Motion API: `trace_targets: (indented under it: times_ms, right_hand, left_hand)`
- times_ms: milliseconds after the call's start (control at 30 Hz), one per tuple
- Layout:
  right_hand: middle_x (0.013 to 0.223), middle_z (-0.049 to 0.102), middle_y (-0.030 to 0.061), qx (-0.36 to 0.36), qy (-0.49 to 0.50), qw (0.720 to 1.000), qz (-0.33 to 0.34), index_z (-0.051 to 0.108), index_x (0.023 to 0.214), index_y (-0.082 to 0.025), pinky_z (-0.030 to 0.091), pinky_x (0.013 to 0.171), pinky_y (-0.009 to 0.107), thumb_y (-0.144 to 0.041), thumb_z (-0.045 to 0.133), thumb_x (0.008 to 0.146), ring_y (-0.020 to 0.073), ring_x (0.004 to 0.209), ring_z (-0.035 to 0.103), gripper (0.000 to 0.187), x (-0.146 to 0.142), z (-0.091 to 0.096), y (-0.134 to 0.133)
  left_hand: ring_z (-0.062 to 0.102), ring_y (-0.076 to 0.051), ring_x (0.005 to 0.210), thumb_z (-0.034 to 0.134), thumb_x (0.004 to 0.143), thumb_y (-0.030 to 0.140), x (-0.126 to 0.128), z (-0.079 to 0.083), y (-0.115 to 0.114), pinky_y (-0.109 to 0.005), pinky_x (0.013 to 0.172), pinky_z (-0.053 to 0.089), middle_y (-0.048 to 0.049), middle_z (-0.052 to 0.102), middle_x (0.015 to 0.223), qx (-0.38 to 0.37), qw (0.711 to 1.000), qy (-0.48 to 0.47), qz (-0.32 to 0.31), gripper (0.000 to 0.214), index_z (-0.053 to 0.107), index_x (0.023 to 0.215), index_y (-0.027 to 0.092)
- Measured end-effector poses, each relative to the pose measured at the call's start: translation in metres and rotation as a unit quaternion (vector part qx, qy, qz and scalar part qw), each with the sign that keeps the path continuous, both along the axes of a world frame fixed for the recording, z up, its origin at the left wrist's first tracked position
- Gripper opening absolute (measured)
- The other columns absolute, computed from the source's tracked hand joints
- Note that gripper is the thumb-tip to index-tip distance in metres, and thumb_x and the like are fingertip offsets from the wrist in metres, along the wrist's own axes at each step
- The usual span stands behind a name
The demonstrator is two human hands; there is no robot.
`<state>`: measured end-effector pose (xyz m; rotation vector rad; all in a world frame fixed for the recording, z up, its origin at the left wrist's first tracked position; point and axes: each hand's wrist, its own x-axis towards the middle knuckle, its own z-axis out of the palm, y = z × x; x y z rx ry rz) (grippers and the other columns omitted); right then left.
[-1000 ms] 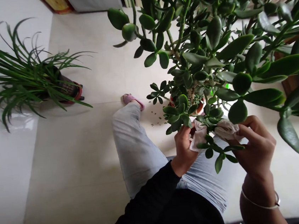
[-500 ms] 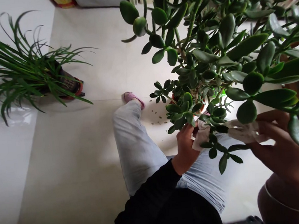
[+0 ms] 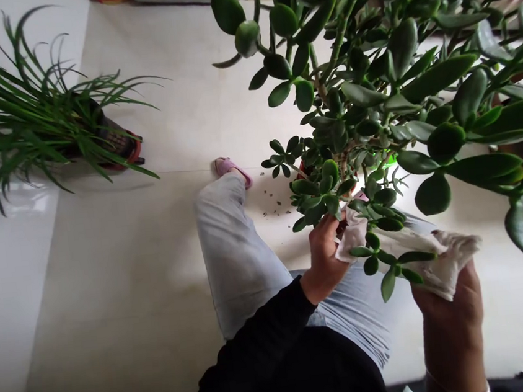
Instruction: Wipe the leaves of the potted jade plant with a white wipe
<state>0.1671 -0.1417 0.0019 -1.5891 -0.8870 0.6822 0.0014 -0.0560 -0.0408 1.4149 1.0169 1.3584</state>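
A big jade plant with thick oval leaves fills the upper right; its reddish pot shows between the branches. My left hand is closed on one end of a white cloth, just under a low leaf cluster. My right hand grips the cloth's other end from below, bunched over the fingers at lower right. The cloth stretches between both hands, behind a small drooping twig. My grey trouser leg and pink slipper lie below.
A second potted plant with long thin leaves stands at the left on the pale tiled floor. Small dark specks are scattered on the floor beside the jade plant's pot. A white wall runs along the left edge.
My right hand has dropped down and turned under the cloth, pulling it out longer to the right. My left hand has stayed where it was on the cloth's other end.
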Motion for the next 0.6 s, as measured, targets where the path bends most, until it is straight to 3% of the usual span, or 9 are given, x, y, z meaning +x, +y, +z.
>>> trace_targets:
  times_ms: [33,67,133,167,267,333,433,600]
  right_hand:
    - [0.095,0.071,0.0033,0.01,0.026,0.999,-0.019,0.068,0.106,-0.029,0.066,0.076,0.039,-0.046,0.036,0.108,0.0192,0.081,0.072,0.036,-0.005,0.004,0.001]
    - [0.095,0.071,0.0026,0.026,0.07,0.996,-0.05,0.068,0.103,-0.029,0.065,0.077,0.037,-0.044,0.041,0.107,0.0186,0.083,0.072,0.031,-0.011,0.01,0.004]
    - [0.097,0.071,0.0,0.072,0.112,0.984,-0.119,0.068,0.104,-0.029,0.063,0.079,0.03,-0.034,0.064,0.096,0.0161,0.087,0.071,0.01,-0.023,0.022,0.014]
    - [0.096,0.071,-0.0025,0.097,0.091,0.98,-0.145,0.067,0.105,-0.029,0.061,0.078,0.026,-0.024,0.078,0.085,0.0141,0.086,0.07,0.023,-0.029,0.027,0.019]
    - [0.095,0.069,-0.0028,0.118,-0.041,0.983,-0.138,0.066,0.113,-0.027,0.061,0.074,0.031,-0.017,0.09,0.07,0.0164,0.08,0.07,0.051,-0.033,0.033,0.032]
    - [0.1,0.071,0.0012,0.092,-0.138,0.982,-0.09,0.066,0.117,-0.025,0.059,0.063,0.03,-0.02,0.091,0.07,0.0166,0.072,0.07,0.053,-0.025,0.032,0.036]
    - [0.1,0.077,0.0047,0.041,-0.27,0.961,0.045,0.065,0.12,-0.026,0.05,0.046,0.024,-0.022,0.087,0.077,0.0138,0.058,0.067,0.049,-0.008,0.034,0.039]
    - [0.096,0.082,0.0041,-0.018,-0.482,0.846,0.228,0.064,0.132,-0.026,0.055,0.052,0.025,-0.018,0.067,0.094,0.0156,0.059,0.071,0.039,0.004,0.059,0.053]
  left_hand:
    - [0.066,-0.015,0.072,0.078,0.09,0.035,0.0,-0.001,0.0,-0.025,0.065,0.055,-0.004,0.074,0.089,0.003,1.0,0.001,0.001,0.023,0.071,0.105,0.019]
    - [0.066,-0.015,0.073,0.078,0.09,0.034,0.0,-0.002,-0.001,-0.025,0.065,0.055,-0.004,0.074,0.089,0.005,1.0,0.002,0.001,0.023,0.071,0.105,0.019]
    - [0.065,-0.015,0.072,0.076,0.091,0.032,0.001,-0.003,-0.002,-0.024,0.065,0.054,-0.0036,0.073,0.089,0.004,1.0,0.001,0.001,0.02,0.07,0.104,0.019]
    - [0.064,-0.014,0.072,0.075,0.091,0.031,0.001,-0.004,-0.002,-0.024,0.064,0.053,-0.0033,0.073,0.088,-0.001,1.0,-0.001,0.0,0.018,0.07,0.103,0.019]
    - [0.062,-0.013,0.071,0.073,0.092,0.029,0.001,-0.005,-0.003,-0.023,0.063,0.051,-0.0025,0.071,0.087,-0.016,1.0,-0.01,-0.009,0.014,0.069,0.1,0.019]
    - [0.06,-0.012,0.07,0.071,0.093,0.028,0.001,-0.005,-0.004,-0.022,0.061,0.049,-0.0019,0.07,0.087,-0.018,1.0,-0.019,-0.015,0.012,0.069,0.1,0.019]
    - [0.056,-0.01,0.066,0.071,0.094,0.028,0.001,-0.002,-0.004,-0.021,0.059,0.046,-0.0005,0.067,0.083,-0.018,0.999,-0.023,-0.013,0.011,0.067,0.095,0.019]
    - [0.052,-0.009,0.062,0.073,0.092,0.03,0.002,0.002,-0.003,-0.02,0.053,0.04,0.0002,0.065,0.079,-0.028,0.999,-0.022,-0.012,0.014,0.066,0.089,0.018]
